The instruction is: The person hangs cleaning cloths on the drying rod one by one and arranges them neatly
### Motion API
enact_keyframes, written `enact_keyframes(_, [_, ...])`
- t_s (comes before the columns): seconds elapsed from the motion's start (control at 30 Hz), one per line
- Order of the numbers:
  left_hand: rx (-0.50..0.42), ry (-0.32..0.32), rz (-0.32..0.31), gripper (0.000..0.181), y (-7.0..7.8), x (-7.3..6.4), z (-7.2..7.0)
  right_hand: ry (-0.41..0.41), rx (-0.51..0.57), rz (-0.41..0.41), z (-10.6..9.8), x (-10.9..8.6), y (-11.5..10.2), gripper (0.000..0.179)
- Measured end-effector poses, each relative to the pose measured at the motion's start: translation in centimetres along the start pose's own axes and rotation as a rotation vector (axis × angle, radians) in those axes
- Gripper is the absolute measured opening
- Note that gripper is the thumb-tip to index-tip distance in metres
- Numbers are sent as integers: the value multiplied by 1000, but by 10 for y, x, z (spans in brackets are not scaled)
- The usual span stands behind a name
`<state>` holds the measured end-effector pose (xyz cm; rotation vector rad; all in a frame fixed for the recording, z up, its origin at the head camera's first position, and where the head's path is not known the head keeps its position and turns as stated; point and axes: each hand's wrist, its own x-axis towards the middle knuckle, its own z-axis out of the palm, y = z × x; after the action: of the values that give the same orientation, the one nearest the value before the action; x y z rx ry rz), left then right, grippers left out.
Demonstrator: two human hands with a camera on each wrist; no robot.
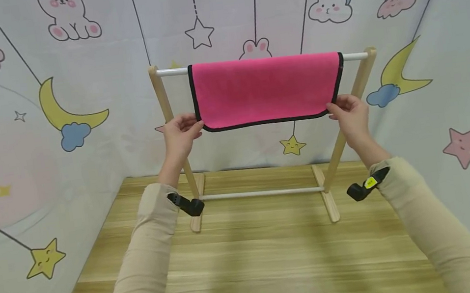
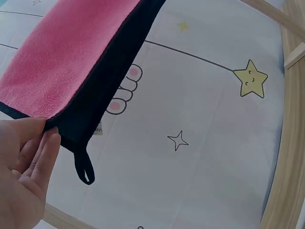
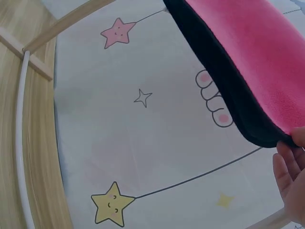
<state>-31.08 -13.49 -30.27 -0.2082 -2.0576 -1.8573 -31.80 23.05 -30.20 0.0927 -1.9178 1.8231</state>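
Note:
A pink towel [image 1: 267, 90] with black edging hangs folded over the white top bar [image 1: 172, 72] of a wooden rack. My left hand [image 1: 181, 136] pinches its lower left corner between thumb and fingers. At the lower right corner my right hand [image 1: 350, 116] does the same. In the left wrist view the towel's dark back layer [image 2: 102, 88] shows behind the pink side, with a small black loop [image 2: 85, 168] dangling beside my fingers. The right wrist view shows the dark layer [image 3: 224, 81] curving down to the corner in my right hand [image 3: 291, 174].
Slanted wooden legs [image 1: 335, 158] carry the rack, and a white lower bar [image 1: 263, 192] joins its feet. It stands on a wood-grain surface [image 1: 268, 261]. Behind and at both sides hangs a white cloth backdrop [image 1: 124, 47] printed with stars, moons and rainbows. Each wrist wears a small black camera [image 1: 191, 206].

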Motion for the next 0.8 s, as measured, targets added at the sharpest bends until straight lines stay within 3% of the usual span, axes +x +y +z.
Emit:
enact_keyframes(0.2, [-5,34,-6,23,2,-3,1,15,55,28,2,-3,0,10])
enact_keyframes(0.4, [-3,11,-49,29,5,-6,-2,-1,64,9,2,-8,6,13])
enact_keyframes(0.47, [-11,4,-53,31,-1,-3,-4,-9,69,-3,2,-9,6,14])
enact_keyframes(0.8, [2,-9,-8,31,-2,-2,-3,-30,86,1,2,-11,4,13])
